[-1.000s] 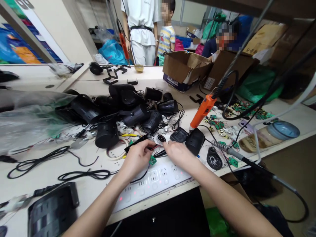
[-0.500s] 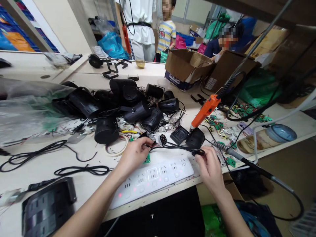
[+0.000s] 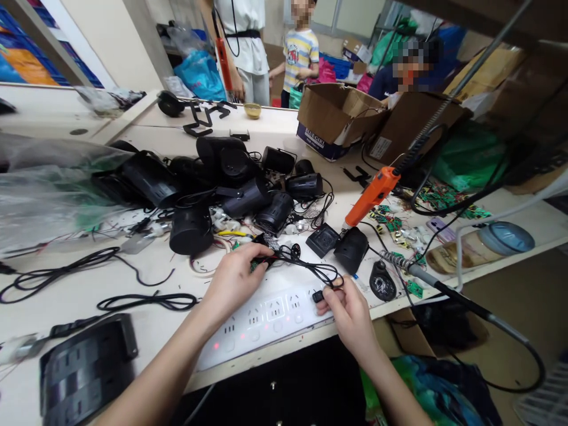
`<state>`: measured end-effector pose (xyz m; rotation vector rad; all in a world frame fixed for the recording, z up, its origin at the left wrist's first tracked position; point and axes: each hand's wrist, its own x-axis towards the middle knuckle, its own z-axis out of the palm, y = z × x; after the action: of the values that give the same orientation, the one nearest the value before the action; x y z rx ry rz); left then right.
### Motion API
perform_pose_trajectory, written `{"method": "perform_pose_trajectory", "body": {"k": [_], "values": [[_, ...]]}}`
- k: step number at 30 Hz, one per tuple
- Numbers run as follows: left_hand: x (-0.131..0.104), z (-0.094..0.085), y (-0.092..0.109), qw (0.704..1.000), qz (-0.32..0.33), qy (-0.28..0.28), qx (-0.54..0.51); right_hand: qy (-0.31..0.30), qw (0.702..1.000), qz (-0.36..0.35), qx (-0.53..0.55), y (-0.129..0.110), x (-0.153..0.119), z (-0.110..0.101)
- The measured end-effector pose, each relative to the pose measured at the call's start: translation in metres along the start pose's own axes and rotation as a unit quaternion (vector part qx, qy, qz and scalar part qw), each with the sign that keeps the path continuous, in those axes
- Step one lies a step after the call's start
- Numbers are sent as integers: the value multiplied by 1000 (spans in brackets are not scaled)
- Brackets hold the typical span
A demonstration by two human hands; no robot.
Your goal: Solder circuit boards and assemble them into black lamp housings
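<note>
My right hand (image 3: 344, 305) pinches a small black plug (image 3: 318, 296) at the end of a looped black cable (image 3: 317, 269), over the right part of the white power strip (image 3: 261, 316). Fingers of my left hand (image 3: 244, 269) are closed at the cable's other end, where thin wires and a green circuit board (image 3: 255, 264) partly show beneath them. Exactly what those fingertips grip is too small to make out. A small round black part (image 3: 295, 251) lies just beyond the cable. Red lights glow on the strip.
Black lamp housings (image 3: 244, 198) are piled beyond my hands. An orange electric screwdriver (image 3: 373, 195) hangs at right, near a soldering iron (image 3: 426, 278) and a jar (image 3: 506, 239). Cardboard boxes (image 3: 323, 127) and several people are across the table.
My right hand has moved left and toward the front edge, and the black plug now shows in its fingers. A dark teardrop-shaped part has come into view at right. My left hand has barely shifted.
</note>
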<state>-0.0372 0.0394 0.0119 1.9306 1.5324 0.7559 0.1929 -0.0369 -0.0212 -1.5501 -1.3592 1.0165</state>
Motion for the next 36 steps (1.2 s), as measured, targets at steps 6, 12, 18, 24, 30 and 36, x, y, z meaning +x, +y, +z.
{"method": "perform_pose_trajectory", "body": {"k": [6, 12, 18, 24, 30, 36], "values": [[-8, -8, 2, 989, 39, 139, -31, 31, 973, -156, -165, 0, -1, 5], [-13, -25, 12, 972, 21, 226, -59, 50, 905, -275, -320, 0, 0, 10], [-14, -29, 14, 969, 6, 237, -76, 34, 893, -278, -352, -1, 1, 7], [-25, -29, 24, 966, 47, 254, -31, -6, 887, -293, -356, -4, 1, -2], [-74, 16, 35, 958, 270, 97, -15, 26, 840, -328, -432, -8, -3, 4], [-85, 40, 32, 968, 242, 53, -22, 10, 850, -312, -425, -18, 1, 1]]}}
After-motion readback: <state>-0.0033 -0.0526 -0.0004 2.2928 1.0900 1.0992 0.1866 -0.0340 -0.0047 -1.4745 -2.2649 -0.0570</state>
